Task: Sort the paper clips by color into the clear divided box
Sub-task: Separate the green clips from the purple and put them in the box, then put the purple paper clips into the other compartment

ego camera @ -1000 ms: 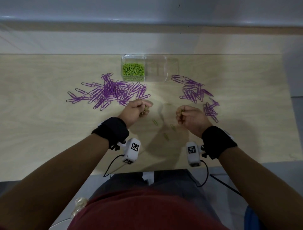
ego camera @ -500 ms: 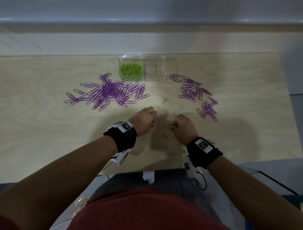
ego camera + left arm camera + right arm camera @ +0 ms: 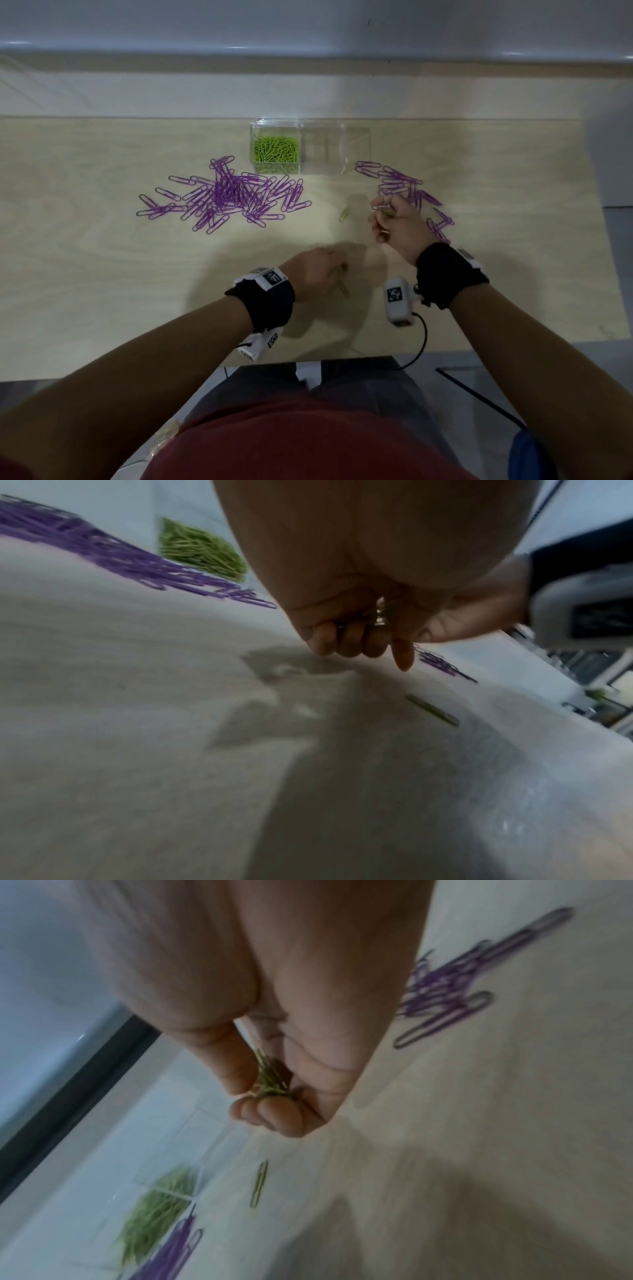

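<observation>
The clear divided box (image 3: 337, 150) stands at the table's far middle, its left compartment filled with green paper clips (image 3: 275, 150). My right hand (image 3: 382, 214) is raised beside the right purple pile (image 3: 404, 186) and pinches a small bundle of green clips (image 3: 270, 1080) between thumb and curled fingers. My left hand (image 3: 337, 270) hovers low over the table with fingers curled (image 3: 349, 642), and a greenish clip shows at its fingertips. One loose green clip (image 3: 342, 287) lies just below that hand. Another loose green clip (image 3: 344, 214) lies left of my right hand.
A large pile of purple clips (image 3: 229, 197) spreads left of the box. More purple clips (image 3: 440, 224) lie behind my right wrist. The table's near edge (image 3: 342, 356) runs just behind my wrists, above my lap. The box's right compartments look empty.
Both hands dropped from mid-air to the table. Since then my right hand has lifted and moved away toward the right purple pile with green clips. My left hand stays low and has shifted slightly nearer.
</observation>
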A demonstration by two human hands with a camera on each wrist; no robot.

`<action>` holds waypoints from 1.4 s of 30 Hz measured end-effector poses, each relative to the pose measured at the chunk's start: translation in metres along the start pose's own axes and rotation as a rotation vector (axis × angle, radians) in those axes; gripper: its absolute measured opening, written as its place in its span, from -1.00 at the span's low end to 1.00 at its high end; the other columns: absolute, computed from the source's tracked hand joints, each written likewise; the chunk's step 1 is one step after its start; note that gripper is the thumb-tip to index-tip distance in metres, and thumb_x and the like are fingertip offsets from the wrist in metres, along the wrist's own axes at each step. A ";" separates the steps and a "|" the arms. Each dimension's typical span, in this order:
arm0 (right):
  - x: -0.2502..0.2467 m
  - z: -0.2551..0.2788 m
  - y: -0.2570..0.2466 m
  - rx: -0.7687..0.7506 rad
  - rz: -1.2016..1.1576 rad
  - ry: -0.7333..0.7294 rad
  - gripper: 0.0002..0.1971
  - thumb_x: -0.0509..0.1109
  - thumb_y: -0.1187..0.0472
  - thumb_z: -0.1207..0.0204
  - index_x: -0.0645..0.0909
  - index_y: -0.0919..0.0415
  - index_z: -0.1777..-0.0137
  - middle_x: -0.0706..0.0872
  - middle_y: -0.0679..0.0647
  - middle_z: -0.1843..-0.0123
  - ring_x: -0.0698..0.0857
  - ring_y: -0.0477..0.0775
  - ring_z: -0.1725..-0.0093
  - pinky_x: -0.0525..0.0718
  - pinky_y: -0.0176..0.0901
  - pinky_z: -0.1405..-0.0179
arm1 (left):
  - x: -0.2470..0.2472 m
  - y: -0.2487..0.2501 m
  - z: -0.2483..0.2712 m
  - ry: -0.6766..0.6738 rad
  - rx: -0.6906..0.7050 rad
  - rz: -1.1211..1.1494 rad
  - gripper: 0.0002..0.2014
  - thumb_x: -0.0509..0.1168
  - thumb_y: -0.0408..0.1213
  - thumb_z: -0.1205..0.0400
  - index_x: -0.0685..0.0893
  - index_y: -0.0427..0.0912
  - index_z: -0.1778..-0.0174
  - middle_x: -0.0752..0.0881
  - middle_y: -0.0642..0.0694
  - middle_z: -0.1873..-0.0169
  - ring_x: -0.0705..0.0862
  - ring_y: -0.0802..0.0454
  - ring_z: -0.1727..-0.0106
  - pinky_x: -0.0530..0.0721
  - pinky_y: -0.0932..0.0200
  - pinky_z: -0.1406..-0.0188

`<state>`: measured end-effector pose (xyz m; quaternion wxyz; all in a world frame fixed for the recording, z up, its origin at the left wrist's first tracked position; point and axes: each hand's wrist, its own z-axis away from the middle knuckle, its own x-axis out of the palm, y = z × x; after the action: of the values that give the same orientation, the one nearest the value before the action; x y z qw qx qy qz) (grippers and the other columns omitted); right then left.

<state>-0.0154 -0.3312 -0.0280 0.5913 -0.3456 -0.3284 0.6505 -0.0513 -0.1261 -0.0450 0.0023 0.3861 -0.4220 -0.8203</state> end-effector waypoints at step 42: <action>0.134 -0.089 -0.137 -0.438 1.141 -0.311 -0.54 0.17 0.49 -0.49 0.55 0.24 -0.38 0.61 0.22 -0.36 0.58 0.19 -0.31 0.52 -0.10 -0.31 | -0.043 -0.020 0.026 0.152 -0.239 -0.207 -0.65 0.08 -0.32 -0.68 0.35 -0.43 -0.34 0.53 -0.39 -0.22 0.51 -0.31 -0.19 0.43 -0.07 -0.14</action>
<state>0.1250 -0.1844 0.0296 0.0119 -0.4810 -0.2999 0.8237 -0.0309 -0.0811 -0.0232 -0.0044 0.4855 -0.2781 -0.8288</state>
